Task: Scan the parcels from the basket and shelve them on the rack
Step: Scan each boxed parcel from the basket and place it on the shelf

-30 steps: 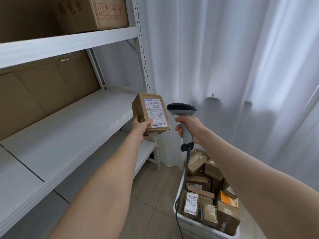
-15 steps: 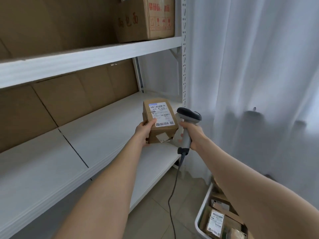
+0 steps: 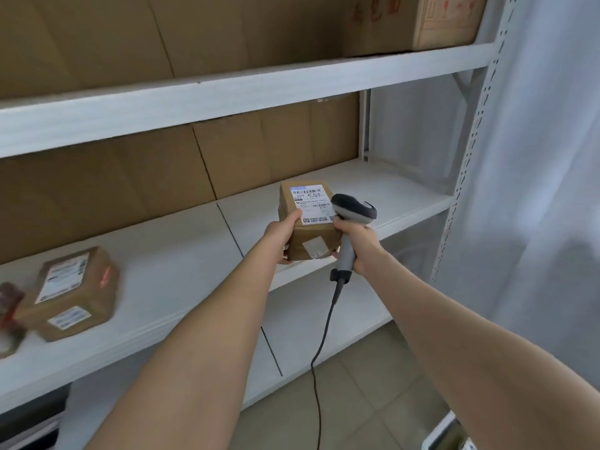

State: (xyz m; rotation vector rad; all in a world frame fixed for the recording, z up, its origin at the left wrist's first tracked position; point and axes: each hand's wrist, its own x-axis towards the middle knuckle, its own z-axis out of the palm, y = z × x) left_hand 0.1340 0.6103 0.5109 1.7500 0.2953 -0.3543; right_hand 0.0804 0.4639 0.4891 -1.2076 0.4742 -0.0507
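Observation:
My left hand [image 3: 281, 234] grips a small brown cardboard parcel [image 3: 308, 222] with a white shipping label on top, held just above the front of the white rack's middle shelf [image 3: 181, 261]. My right hand [image 3: 357, 241] is closed around the handle of a grey and black barcode scanner [image 3: 352, 212], right beside the parcel, its cable hanging down to the floor. Only a white corner of the basket [image 3: 444, 433] shows at the bottom right.
Another labelled brown parcel [image 3: 76, 292] lies on the same shelf at the left, with a dark red item [image 3: 9, 303] beside it. A large cardboard box [image 3: 448, 21] stands on the upper shelf. Cardboard lines the rack's back. White curtains [image 3: 545, 190] hang on the right.
The view has swung left from the basket toward the rack. Both hands have carried the parcel and scanner over the middle shelf, and the parcel at the left has come into sight.

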